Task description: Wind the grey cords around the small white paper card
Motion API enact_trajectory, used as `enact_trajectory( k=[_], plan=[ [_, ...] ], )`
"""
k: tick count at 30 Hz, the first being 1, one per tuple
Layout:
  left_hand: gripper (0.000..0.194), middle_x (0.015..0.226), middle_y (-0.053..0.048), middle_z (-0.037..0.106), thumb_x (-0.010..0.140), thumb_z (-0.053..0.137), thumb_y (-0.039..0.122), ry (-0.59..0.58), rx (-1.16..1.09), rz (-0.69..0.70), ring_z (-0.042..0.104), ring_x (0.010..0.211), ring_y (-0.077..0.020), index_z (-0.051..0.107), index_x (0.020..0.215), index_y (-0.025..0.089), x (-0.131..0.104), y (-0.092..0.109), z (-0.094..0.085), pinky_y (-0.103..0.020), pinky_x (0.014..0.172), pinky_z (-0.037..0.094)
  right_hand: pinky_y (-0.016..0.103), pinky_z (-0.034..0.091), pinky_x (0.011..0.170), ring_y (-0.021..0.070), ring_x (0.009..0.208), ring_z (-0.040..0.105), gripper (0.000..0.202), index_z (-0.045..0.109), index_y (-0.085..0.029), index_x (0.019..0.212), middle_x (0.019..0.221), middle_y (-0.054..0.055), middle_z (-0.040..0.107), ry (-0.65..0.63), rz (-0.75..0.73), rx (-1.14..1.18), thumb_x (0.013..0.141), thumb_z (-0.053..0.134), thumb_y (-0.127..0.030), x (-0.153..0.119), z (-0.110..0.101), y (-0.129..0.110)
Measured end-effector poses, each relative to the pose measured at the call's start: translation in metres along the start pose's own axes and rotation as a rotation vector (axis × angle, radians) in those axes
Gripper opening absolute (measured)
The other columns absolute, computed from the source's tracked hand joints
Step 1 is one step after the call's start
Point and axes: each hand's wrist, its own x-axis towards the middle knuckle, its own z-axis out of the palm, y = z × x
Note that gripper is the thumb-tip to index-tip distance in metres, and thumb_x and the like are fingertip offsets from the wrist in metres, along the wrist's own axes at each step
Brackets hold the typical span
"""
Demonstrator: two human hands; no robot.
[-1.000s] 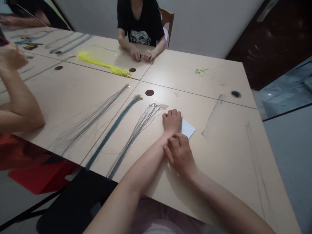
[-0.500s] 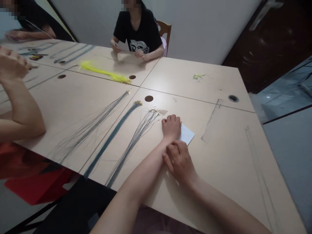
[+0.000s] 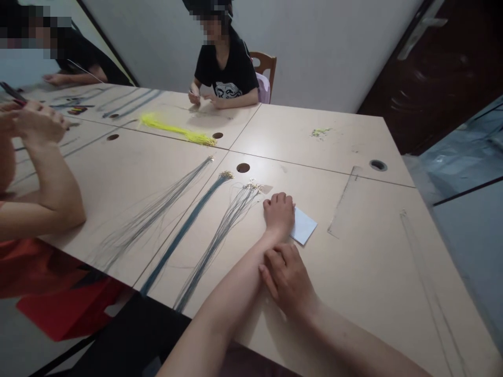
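My left hand (image 3: 279,210) rests on the table (image 3: 365,272) with its fingers curled in, against the left edge of a pale blue-white card (image 3: 304,226). Whatever may be under those fingers is hidden. Over my left wrist and forearm lies my right hand (image 3: 288,277), its fingers loosely bent and its thumb apart, with nothing seen in it. Just beyond my left hand are a small clear piece (image 3: 266,189) and the gold-coloured ends of a grey strand bundle (image 3: 214,235). A dark blue bundle (image 3: 188,222) runs beside that one.
A clear ruler (image 3: 342,201) lies to the right, with thin strands (image 3: 428,283) beyond. Further off are a yellow bundle (image 3: 176,130), yellow-green scraps (image 3: 321,132) and table holes (image 3: 243,167). A neighbour's arm (image 3: 51,193) leans in at left; a seated person (image 3: 228,78) works opposite.
The view has tilted up slightly, so the table sits lower in it. The neighbour's hands at left now show a dark tool. My hands keep nearly the same pose.
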Motion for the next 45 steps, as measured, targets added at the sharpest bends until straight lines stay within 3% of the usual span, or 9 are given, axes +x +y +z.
enact_trajectory(
  k=[5, 9, 18, 24, 31, 36, 41, 45],
  plan=[
    [0.018, 0.113, -0.007, 0.051, 0.088, 0.038, 0.029, -0.029, 0.005, -0.012, 0.041, 0.106, -0.0224, 0.051, 0.100, 0.023, 0.003, 0.000, 0.001, -0.042, 0.086, 0.032, 0.040, 0.042, 0.084, 0.0246, 0.098, 0.043, 0.015, 0.052, -0.012, 0.095, 0.100, 0.013, 0.047, 0.060, 0.045, -0.004, 0.083, 0.048, -0.020, 0.005, 0.001, 0.014],
    [0.019, 0.113, -0.006, 0.051, 0.088, 0.038, 0.030, -0.027, 0.007, -0.017, 0.041, 0.106, -0.0219, 0.051, 0.101, 0.023, 0.003, 0.000, 0.001, -0.041, 0.087, 0.032, 0.041, 0.044, 0.081, 0.0241, 0.096, 0.043, 0.020, 0.050, -0.013, 0.101, 0.101, 0.014, 0.047, 0.058, 0.043, -0.026, 0.084, 0.047, -0.021, 0.006, 0.004, 0.016],
    [0.019, 0.113, -0.006, 0.050, 0.088, 0.039, 0.029, -0.008, 0.010, -0.001, 0.041, 0.106, -0.0219, 0.051, 0.100, 0.023, 0.000, 0.001, -0.003, -0.040, 0.086, 0.032, 0.041, 0.045, 0.078, 0.0244, 0.088, 0.046, 0.021, 0.053, -0.012, 0.101, 0.094, 0.014, 0.053, -0.022, -0.022, -0.058, 0.083, 0.045, -0.020, -0.001, -0.001, -0.009],
    [0.019, 0.112, -0.007, 0.050, 0.088, 0.039, 0.029, -0.017, 0.024, -0.001, 0.041, 0.105, -0.0224, 0.052, 0.100, 0.023, 0.001, 0.002, -0.003, -0.040, 0.085, 0.033, 0.042, 0.043, 0.090, 0.0267, 0.100, 0.047, 0.029, 0.054, -0.007, 0.107, 0.103, 0.016, 0.056, -0.045, -0.173, -0.037, 0.084, 0.045, -0.021, -0.012, 0.005, -0.032],
    [0.017, 0.112, -0.007, 0.051, 0.087, 0.040, 0.029, -0.013, 0.029, -0.005, 0.041, 0.105, -0.0225, 0.051, 0.099, 0.022, 0.002, 0.002, 0.001, -0.041, 0.084, 0.033, 0.042, 0.037, 0.101, 0.0262, 0.117, 0.041, 0.036, 0.052, -0.010, 0.116, 0.118, 0.012, 0.055, -0.123, -0.333, 0.169, 0.085, 0.047, -0.028, -0.033, 0.009, -0.050],
    [0.018, 0.113, -0.007, 0.051, 0.087, 0.039, 0.029, -0.014, 0.022, -0.009, 0.041, 0.106, -0.0229, 0.051, 0.100, 0.023, 0.004, 0.002, 0.001, -0.041, 0.085, 0.033, 0.039, 0.034, 0.104, 0.0210, 0.126, 0.034, 0.041, 0.049, -0.019, 0.121, 0.129, 0.008, 0.049, -0.156, -0.380, 0.190, 0.086, 0.047, -0.040, -0.028, 0.017, -0.041],
    [0.020, 0.114, -0.007, 0.051, 0.088, 0.039, 0.029, -0.057, -0.001, -0.028, 0.041, 0.108, -0.0230, 0.052, 0.102, 0.023, 0.003, 0.005, -0.006, -0.042, 0.087, 0.033, 0.046, 0.024, 0.106, 0.0239, 0.130, 0.028, 0.058, 0.045, -0.028, 0.126, 0.136, 0.004, 0.042, -0.184, -0.340, 0.101, 0.079, 0.040, -0.062, -0.017, 0.023, -0.022],
    [0.021, 0.114, -0.005, 0.051, 0.086, 0.043, 0.029, -0.095, -0.032, -0.072, 0.040, 0.110, -0.0222, 0.054, 0.105, 0.030, 0.001, 0.012, -0.012, -0.043, 0.090, 0.034, 0.051, 0.015, 0.107, 0.0247, 0.129, 0.029, 0.061, 0.044, -0.028, 0.127, 0.133, 0.006, 0.046, -0.179, -0.269, 0.027, 0.077, 0.045, -0.062, -0.007, 0.023, 0.000]
  ],
)
